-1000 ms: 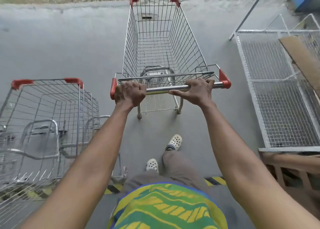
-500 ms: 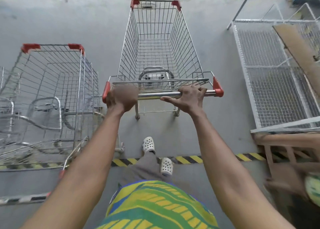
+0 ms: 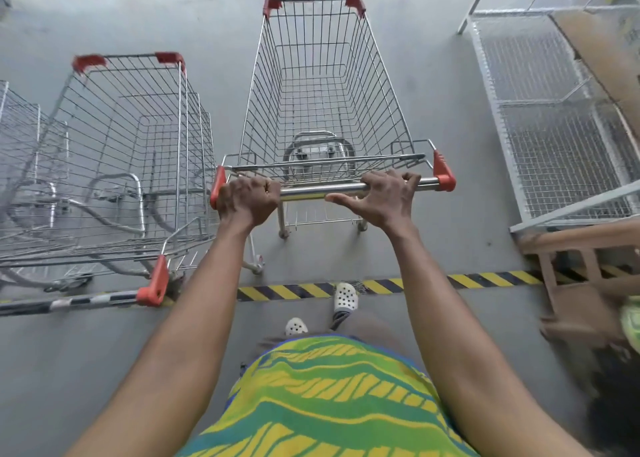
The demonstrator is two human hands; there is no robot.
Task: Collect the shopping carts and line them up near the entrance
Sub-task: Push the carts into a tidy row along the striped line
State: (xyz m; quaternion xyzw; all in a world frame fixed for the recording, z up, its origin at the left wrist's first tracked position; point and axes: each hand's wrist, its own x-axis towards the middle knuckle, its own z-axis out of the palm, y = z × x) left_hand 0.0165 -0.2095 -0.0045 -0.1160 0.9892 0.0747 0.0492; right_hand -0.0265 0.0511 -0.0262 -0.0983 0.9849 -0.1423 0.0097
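Your left hand [image 3: 248,198] curled tight round the cart handle [image 3: 322,192], your right hand [image 3: 382,197] hooked over it, thumb spread, a parked cart [image 3: 131,152] just beside on the left.

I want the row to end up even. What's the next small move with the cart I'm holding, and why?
Probably pull the held cart straight back, left hand and right hand gripping its handle, until that handle is level with the one on the parked cart, at the striped line. It now sits further forward.
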